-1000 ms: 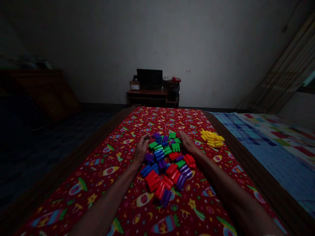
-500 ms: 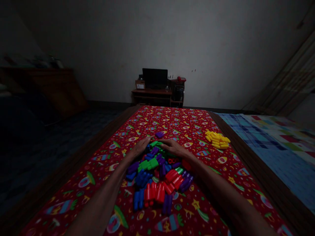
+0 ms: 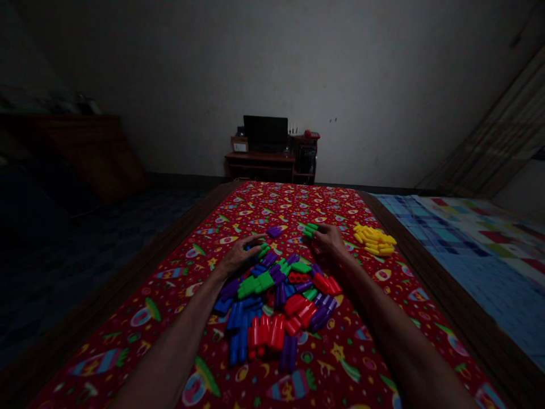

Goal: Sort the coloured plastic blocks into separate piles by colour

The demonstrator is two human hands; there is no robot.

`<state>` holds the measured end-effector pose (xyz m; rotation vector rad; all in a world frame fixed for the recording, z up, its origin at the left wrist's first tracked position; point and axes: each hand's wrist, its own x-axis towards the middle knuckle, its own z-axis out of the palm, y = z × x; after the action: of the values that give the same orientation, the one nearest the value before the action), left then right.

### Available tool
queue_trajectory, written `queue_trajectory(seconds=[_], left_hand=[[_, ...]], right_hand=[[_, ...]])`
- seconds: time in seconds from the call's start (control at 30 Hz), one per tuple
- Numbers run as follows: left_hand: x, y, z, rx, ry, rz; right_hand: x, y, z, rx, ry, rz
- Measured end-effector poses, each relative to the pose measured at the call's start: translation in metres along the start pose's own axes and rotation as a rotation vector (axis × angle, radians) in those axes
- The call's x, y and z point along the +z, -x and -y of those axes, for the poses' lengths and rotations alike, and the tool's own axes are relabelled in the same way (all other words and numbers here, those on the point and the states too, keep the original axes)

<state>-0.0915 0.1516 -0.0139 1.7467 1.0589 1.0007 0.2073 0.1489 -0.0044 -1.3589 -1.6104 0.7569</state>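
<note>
Toy building blocks in blue, red, green and purple lie in a loose pile [image 3: 259,284] on a red patterned cloth. My right hand [image 3: 330,240] is at the pile's far right, its fingers closed round a green block [image 3: 310,230] just above or on the cloth. At the far left edge, my left hand [image 3: 240,255] curves its thumb and fingers about another green block [image 3: 264,251]; the fingertips are partly hidden. A lone purple block [image 3: 275,232] sits between the hands, beyond the pile.
A heap of yellow blocks [image 3: 374,240] lies to the right on the cloth [image 3: 298,199]. Past the far end stands a desk [image 3: 259,159] with a monitor [image 3: 266,133]. A bed with a checked cover [image 3: 409,227] is on the right, a wooden cabinet [image 3: 80,153] on the left.
My hands have drawn apart from the pile's far end. The right one has moved right and away with a green block; the left has shifted slightly left. Blocks at the far end have spread.
</note>
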Motion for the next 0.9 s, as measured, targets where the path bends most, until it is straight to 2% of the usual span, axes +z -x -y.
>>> queue_trajectory(seconds=[0.1, 0.23, 0.3, 0.37, 0.43, 0.57, 0.63, 0.67, 0.77, 0.9], left_hand=[[-0.001, -0.001, 0.002, 0.012, -0.018, -0.036], [-0.002, 0.0, -0.002, 0.009, -0.069, -0.029], [-0.001, 0.0, -0.005, 0.004, -0.066, -0.025], [-0.001, 0.001, -0.006, 0.002, -0.057, -0.031], [-0.001, 0.002, -0.007, -0.008, -0.05, -0.031], [-0.001, 0.002, -0.005, -0.021, -0.037, -0.023], [-0.002, 0.001, -0.003, -0.019, -0.048, -0.012], [-0.002, 0.001, -0.003, -0.019, -0.061, -0.003], [-0.003, 0.0, -0.004, -0.014, -0.103, 0.007], [-0.002, 0.0, -0.005, -0.008, -0.111, 0.014]], right_hand=[[-0.022, 0.0, -0.017, 0.053, 0.257, -0.226], [-0.027, 0.004, -0.031, 0.063, 0.512, -0.334], [-0.025, 0.005, -0.029, 0.023, 0.568, -0.409], [-0.023, 0.005, -0.018, -0.038, 0.583, -0.413], [-0.021, 0.006, 0.002, -0.09, 0.597, -0.248], [-0.01, 0.016, 0.052, -0.134, 0.662, 0.433], [-0.001, 0.026, 0.071, -0.166, 0.718, 0.638], [0.003, 0.031, 0.077, -0.187, 0.768, 0.673], [0.011, 0.042, 0.087, -0.235, 0.936, 0.654], [0.007, 0.041, 0.088, -0.241, 0.993, 0.667]])
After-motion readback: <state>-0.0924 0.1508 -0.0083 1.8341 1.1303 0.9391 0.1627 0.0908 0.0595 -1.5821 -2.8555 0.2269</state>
